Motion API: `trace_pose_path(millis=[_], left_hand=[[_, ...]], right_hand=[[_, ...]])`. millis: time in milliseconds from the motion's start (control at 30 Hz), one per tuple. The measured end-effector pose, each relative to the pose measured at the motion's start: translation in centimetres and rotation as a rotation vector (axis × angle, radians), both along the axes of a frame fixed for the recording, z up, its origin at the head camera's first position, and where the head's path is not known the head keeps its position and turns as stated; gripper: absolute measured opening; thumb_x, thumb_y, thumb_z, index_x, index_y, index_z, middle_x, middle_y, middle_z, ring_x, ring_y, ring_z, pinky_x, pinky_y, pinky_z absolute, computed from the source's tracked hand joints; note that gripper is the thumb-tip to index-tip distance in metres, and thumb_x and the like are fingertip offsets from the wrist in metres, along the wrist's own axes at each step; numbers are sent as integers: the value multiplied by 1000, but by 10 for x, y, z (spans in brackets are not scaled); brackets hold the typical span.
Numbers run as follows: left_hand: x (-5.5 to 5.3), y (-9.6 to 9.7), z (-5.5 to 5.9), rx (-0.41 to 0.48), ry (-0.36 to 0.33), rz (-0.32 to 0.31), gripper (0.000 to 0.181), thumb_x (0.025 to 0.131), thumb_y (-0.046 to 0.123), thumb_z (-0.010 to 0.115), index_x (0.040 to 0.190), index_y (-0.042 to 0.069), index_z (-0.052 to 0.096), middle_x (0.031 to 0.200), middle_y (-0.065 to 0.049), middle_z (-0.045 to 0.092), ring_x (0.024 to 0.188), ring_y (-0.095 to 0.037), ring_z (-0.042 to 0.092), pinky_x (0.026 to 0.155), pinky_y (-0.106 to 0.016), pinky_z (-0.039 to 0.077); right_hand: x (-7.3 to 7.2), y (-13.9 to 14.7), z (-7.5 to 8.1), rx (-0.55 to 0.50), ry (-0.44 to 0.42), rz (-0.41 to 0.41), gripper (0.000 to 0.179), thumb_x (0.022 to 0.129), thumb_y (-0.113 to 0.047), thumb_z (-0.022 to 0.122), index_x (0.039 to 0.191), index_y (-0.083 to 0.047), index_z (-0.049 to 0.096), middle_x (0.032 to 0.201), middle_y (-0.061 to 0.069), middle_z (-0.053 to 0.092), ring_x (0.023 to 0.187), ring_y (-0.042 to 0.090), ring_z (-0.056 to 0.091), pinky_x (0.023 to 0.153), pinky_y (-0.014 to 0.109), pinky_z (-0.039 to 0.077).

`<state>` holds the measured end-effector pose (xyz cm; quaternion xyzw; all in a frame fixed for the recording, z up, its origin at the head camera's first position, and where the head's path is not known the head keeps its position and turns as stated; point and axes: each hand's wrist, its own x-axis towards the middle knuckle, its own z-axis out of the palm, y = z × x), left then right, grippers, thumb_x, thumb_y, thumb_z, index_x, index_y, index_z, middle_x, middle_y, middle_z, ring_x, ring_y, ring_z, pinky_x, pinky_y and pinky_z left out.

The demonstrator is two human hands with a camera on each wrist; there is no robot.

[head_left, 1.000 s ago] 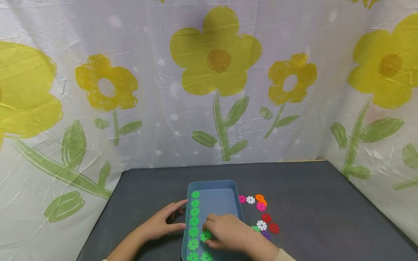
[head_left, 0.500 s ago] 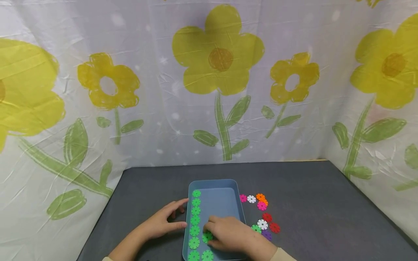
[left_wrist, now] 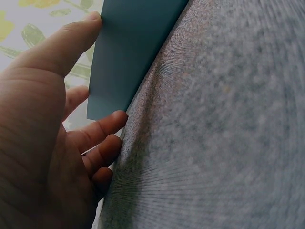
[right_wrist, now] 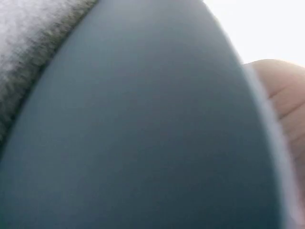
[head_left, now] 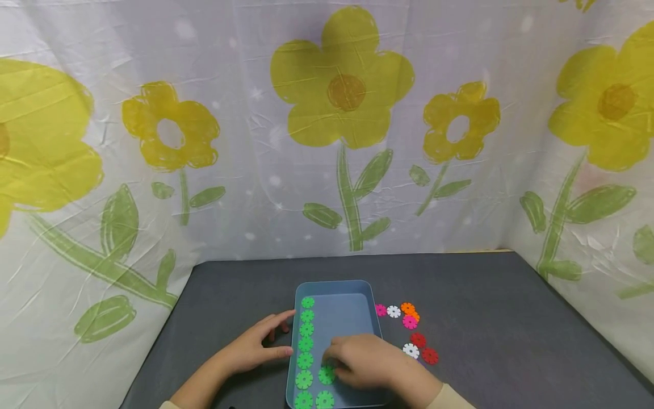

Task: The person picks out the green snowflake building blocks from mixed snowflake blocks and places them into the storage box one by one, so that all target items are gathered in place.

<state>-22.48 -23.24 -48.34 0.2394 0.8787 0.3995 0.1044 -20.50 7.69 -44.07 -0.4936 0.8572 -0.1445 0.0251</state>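
A blue tray [head_left: 352,318] lies on the dark table, with several green snowflake discs [head_left: 305,344] in a column along its left side. A second, shorter column beside it holds two more, a nearer green disc [head_left: 325,400] and a farther green disc [head_left: 327,374]. My right hand [head_left: 365,360] hovers over the tray with bent fingers, right next to the farther disc, which shows almost whole. My left hand [head_left: 258,343] touches the tray's left outer wall [left_wrist: 128,52] with thumb and index fingertip, fingers spread. In the right wrist view, the tray wall [right_wrist: 143,119] hides the fingertips.
Right of the tray lie loose discs: a pink disc [head_left: 381,310], a white disc [head_left: 393,312], overlapping orange discs [head_left: 407,308], another pink disc [head_left: 410,322], red discs [head_left: 430,356] and a second white disc [head_left: 411,351]. A flower-printed curtain [head_left: 245,170] stands behind the table.
My right hand has shifted slightly right, off the farther green disc, uncovering more of it. Its forearm now covers the loose green and purple discs. The left hand stays on the tray's edge.
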Motion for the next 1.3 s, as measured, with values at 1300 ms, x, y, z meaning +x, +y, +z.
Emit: trace_pose_path(millis=[1300], left_hand=[[-1,-2,-1,5,3,-6,76,97,41,72,161,20,36,124,0,53,98,-19,49,82,-38,42]], right_hand=[[-59,101,15,-132,-457,-348,36,83,-18,88,113,-6,72,80,-1,58,69,19,52,63,36,43]])
